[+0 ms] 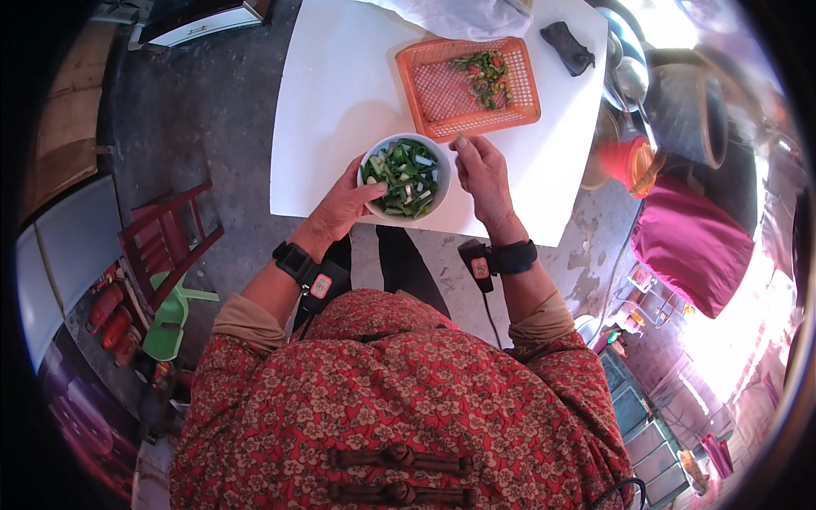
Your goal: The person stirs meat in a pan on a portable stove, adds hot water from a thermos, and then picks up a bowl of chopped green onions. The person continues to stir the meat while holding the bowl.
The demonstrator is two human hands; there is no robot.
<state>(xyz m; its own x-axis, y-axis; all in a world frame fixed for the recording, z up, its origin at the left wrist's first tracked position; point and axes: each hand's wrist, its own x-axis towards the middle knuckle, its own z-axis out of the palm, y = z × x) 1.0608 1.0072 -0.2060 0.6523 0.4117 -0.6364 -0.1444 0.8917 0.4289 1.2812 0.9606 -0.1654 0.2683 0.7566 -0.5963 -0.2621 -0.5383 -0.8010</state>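
Observation:
My left hand (344, 199) holds a white bowl (444, 185), its thumb over the rim and its fingers around the side. Chopped green stalks and leaves (403, 178), with some pale pieces, fill the bowl. My right hand (482, 169) is just right of the bowl, fingers curled and thumb pointing away from me. A tiny greenish spot shows at its fingertips; whether it is a held scrap is unclear. Beyond both hands lies an orange plastic basket (440, 131) with green and red chopped pieces (486, 78) mostly at its right side.
The white table (319, 127) carries a white cloth (459, 16) at the far edge and a small black pouch (567, 48). To the right are metal ladles (632, 80), a large pot (682, 108) and a red container (628, 162). A red wooden chair (169, 239) stands left.

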